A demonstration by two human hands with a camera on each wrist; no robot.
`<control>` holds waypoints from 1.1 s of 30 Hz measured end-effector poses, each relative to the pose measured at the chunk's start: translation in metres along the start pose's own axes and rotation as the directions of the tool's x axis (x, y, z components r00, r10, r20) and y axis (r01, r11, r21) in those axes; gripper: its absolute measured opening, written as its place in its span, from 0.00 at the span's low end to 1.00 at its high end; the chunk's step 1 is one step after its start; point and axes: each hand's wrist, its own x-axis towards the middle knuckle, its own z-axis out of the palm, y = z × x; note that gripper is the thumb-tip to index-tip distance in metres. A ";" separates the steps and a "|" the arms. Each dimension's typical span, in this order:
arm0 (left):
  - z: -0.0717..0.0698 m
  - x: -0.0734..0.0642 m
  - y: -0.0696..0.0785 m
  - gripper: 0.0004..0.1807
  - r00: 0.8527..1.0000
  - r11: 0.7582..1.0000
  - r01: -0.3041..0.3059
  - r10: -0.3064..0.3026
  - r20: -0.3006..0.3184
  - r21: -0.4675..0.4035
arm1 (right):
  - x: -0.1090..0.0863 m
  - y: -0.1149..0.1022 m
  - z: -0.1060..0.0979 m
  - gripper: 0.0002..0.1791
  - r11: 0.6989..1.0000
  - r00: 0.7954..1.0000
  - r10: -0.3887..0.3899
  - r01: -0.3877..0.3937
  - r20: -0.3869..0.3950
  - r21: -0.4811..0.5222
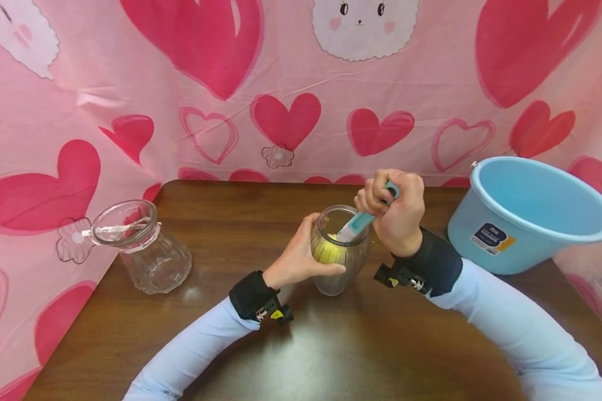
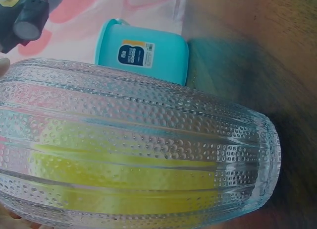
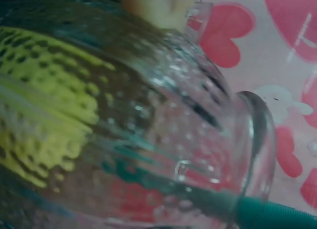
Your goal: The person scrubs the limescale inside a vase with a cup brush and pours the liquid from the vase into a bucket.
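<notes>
A ribbed, dimpled glass vase [image 1: 335, 281] stands on the table, its mouth tilted slightly in the head view. My left hand [image 1: 298, 253] holds it round its left side, thumb across the front. Inside the vase is the yellow sponge head [image 2: 133, 179] of a sponge brush, seen through the glass in all three views. The brush's teal and white handle [image 1: 359, 223] slants up and right out of the mouth. My right hand [image 1: 393, 209] grips the upper end of that handle in a fist, above and right of the rim [image 3: 257, 144].
A second clear glass jar [image 1: 158, 267] with a white band round its neck stands on the left of the brown wooden table [image 1: 221, 356]. At the right is a light blue bucket [image 1: 527, 223] with a label. A pink heart-patterned cloth [image 1: 326, 83] hangs behind.
</notes>
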 end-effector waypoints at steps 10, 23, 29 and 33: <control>0.004 -0.001 0.001 0.52 1.000 1.000 -0.008 0.008 0.009 -0.008 | -0.014 0.022 -0.005 0.17 0.994 0.999 -0.015 0.019 0.035 -0.106; 0.002 -0.002 0.007 0.52 0.999 0.999 0.037 -0.038 -0.015 -0.021 | -0.017 0.028 -0.004 0.20 0.998 0.993 -0.027 0.035 0.115 -0.060; 0.006 0.001 0.007 0.57 0.997 0.999 0.034 -0.035 -0.075 -0.011 | -0.014 0.029 -0.001 0.19 0.998 0.991 -0.015 0.023 0.133 -0.055; 0.008 0.003 0.007 0.56 0.994 1.000 0.016 -0.016 -0.104 -0.004 | -0.012 0.026 -0.001 0.19 0.998 0.991 -0.005 0.013 0.131 -0.061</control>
